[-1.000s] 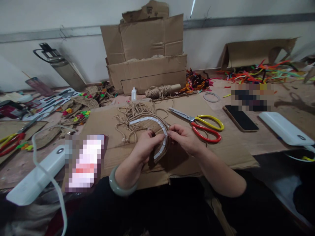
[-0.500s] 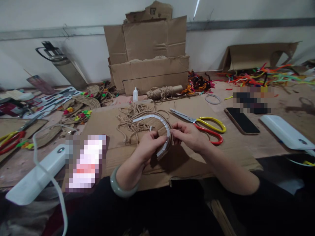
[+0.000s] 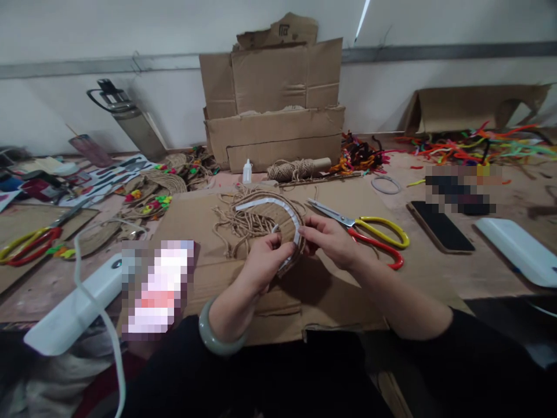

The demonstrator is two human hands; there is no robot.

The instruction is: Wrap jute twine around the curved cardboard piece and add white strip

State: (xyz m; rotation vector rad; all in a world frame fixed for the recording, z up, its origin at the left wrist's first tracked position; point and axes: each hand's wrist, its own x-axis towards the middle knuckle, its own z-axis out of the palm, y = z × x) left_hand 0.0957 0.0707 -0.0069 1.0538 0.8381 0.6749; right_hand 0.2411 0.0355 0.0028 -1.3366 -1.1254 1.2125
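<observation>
Both hands hold a curved cardboard arc point(image 3: 278, 210) edged with a white strip and wound with jute cord, just above a flat cardboard sheet point(image 3: 331, 290). My left hand point(image 3: 266, 261), a pale green bangle on its wrist, pinches the arc's near end from the left. My right hand point(image 3: 328, 239) pinches the same end from the right. A loose tangle of jute cord point(image 3: 237, 223) lies behind the arc on the sheet.
Yellow-and-red scissors point(image 3: 369, 235) lie right of my hands, a second pair point(image 3: 26, 247) at far left. A glue bottle point(image 3: 247, 172), a twine spool point(image 3: 296, 169), cardboard boxes point(image 3: 274, 110), a phone point(image 3: 440, 226), coloured pipe cleaners point(image 3: 470, 148) and white devices point(image 3: 76, 307) surround the sheet.
The view has shifted slightly, so everything sits a little further right. Both hands keep their pinch on the arc and have drawn closer together at its near end.
</observation>
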